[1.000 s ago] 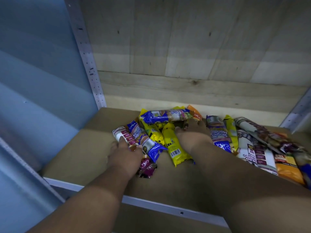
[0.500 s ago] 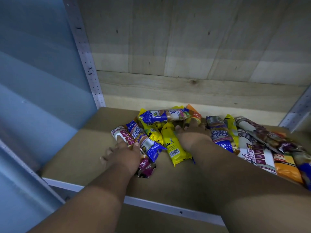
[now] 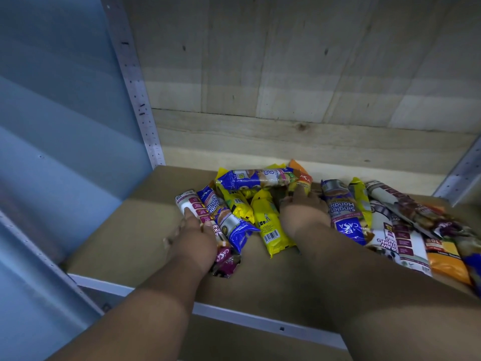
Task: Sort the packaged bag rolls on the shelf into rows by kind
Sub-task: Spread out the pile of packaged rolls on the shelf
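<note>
While L hand (image 3: pixel 194 239) rests flat, fingers straight, on white/maroon roll (image 3: pixel 194 207), R hand (image 3: pixel 303 211) lies fingers-extended among yellow rolls (image 3: pixel 270 225) on shelf (image 3: pixel 125 225).

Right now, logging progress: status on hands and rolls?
Left hand on white-maroon roll. Right hand reaching into pile, grip hidden. Rolls still jumbled, blue roll lying crosswise.

Single head cam, wide-angle, looking forward and down into the shelf bay.
Sits close: both forearms enter from the bottom edge, the shelf (image 3: pixel 125 230) board fills the middle, the wooden back panel (image 3: pixel 299 74) takes the top half. The left side panel (image 3: pixel 52 126) and a right upright (image 3: pixel 466 168) frame the view. Only one view, so nothing shared.
</note>
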